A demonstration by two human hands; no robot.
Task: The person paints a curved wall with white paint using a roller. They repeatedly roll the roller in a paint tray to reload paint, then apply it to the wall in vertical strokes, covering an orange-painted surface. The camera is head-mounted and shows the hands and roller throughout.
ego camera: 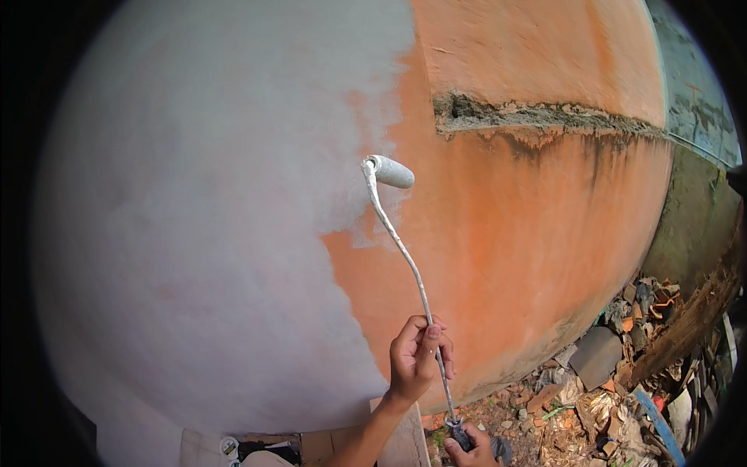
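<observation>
A paint roller (394,171) with a long, paint-coated metal rod reaches up in front of the wall, its pale sleeve over the border between grey-white paint (222,204) and the orange surface (502,233). Partway along the rod, my left hand (415,357) grips it between thumb and fingers. Lower down, my right hand (474,446) holds the dark handle (459,435). Whether the sleeve touches the wall, I cannot tell.
A rough, broken groove (543,117) crosses the orange wall. Rubble (560,408), a wooden log (688,318) and a blue strip (659,426) lie at lower right. A pale slab (413,432) stands beside my left forearm; a round container (229,448) is at lower left.
</observation>
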